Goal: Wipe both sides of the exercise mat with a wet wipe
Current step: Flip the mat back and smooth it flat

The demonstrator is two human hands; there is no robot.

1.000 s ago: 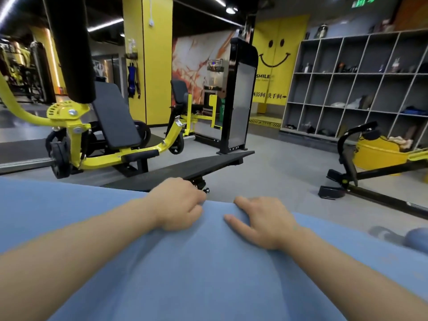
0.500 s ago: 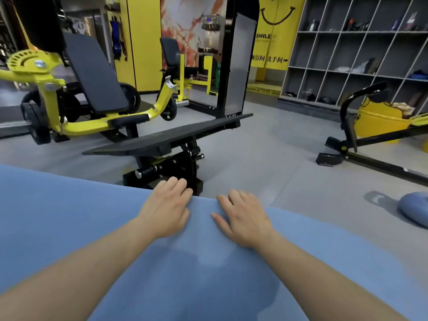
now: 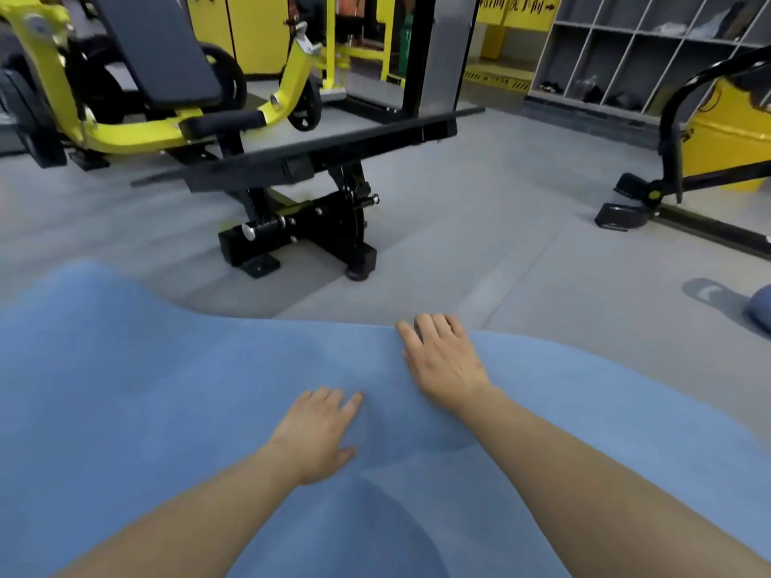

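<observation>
Risk sits mainly at the far edge of the soft, pale blue exercise mat (image 3: 167,390), which fills the lower part of the head view and bulges upward as if draped or raised off the grey floor (image 3: 479,252). The right hand (image 3: 444,360) lies flat on that edge, fingers straight and relaxed, fingertips reaching just over the rim; it grips nothing. The left hand (image 3: 319,435) presses nearer the middle, fingers spread and released, beside darker patches that look like damp from wiping. No wet wipe shows under either palm, so whether one is hidden beneath a hand cannot be told.

With only open palms on it, the mat could slide or sag when pushed, and a forward stroke might run the fingers off the rim. If the mat is turned over for its other side, its far edge may swing toward the black steel base of the gym machine (image 3: 300,231), which stands near, just past the edge. Bare floor lies to the right, toward the rounded blue cushion (image 3: 759,310) at the frame's border; that side looks like the safer room for flipping. The left is crowded by the yellow-framed weight machine (image 3: 125,131).
</observation>
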